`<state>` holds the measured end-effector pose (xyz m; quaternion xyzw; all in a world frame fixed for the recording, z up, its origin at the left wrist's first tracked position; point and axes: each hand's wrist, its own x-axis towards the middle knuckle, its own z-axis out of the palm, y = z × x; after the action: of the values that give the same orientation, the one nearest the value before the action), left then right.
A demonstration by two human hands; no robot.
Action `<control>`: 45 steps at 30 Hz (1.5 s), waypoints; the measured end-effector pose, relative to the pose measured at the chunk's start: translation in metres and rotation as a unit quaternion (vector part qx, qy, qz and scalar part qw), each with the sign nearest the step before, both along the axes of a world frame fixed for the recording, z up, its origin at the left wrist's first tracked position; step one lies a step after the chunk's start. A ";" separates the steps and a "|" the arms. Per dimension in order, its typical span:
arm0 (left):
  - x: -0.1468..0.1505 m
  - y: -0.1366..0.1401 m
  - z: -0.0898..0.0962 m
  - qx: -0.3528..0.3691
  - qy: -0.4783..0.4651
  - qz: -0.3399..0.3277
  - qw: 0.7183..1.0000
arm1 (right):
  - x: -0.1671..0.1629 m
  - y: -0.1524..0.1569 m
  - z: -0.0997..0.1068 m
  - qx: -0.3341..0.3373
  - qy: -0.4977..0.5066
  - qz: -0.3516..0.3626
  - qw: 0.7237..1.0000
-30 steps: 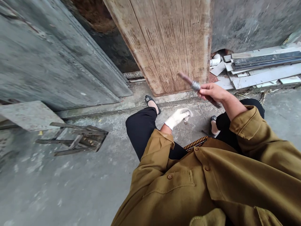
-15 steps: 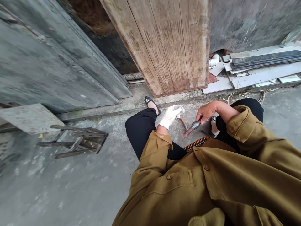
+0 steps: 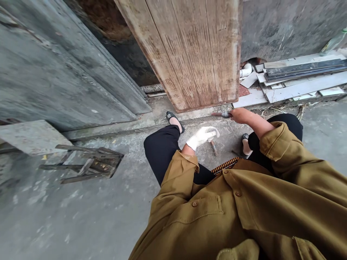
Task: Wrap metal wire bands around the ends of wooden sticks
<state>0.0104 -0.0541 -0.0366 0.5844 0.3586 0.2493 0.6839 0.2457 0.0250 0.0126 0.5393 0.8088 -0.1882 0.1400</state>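
Note:
My right hand (image 3: 240,115) is bare and closed round a brown stick-like handle with grey wire wound about it (image 3: 225,114). The handle points left, near the foot of the wooden panel (image 3: 200,54). Lower and to the left, my left hand (image 3: 202,138) wears a white glove with its fingers curled. From under the glove juts a short brown stick (image 3: 213,147), with what looks like wire near its lower end. The glove hides the rest of that stick. The two hands are apart.
A small wooden stool (image 3: 89,164) lies on its side at the left, near a pale board (image 3: 34,137). Stacked strips and tiles (image 3: 298,85) lie along the wall at the right, beside a white pipe (image 3: 246,70). A low concrete ledge (image 3: 114,130) runs along the wall.
My right hand has lifted the wire-wound handle up and away from my left hand, towards the panel's foot. My gloved left hand has shifted slightly right and down, the short stick with it.

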 end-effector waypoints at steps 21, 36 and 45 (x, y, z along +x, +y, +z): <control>0.002 -0.005 -0.002 -0.032 -0.022 -0.029 0.999 | 0.010 0.002 0.005 -0.031 0.039 0.013 0.999; 0.002 0.012 -0.020 0.006 0.027 0.147 0.989 | -0.008 -0.017 0.011 -0.180 0.374 0.081 0.906; 0.008 -0.004 -0.007 0.008 0.030 -0.049 0.998 | -0.006 -0.004 -0.004 -0.070 0.002 0.042 0.997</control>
<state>0.0181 -0.0577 -0.0437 0.6143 0.3484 0.2009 0.6789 0.2393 0.0209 0.0084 0.4931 0.8161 -0.2390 0.1837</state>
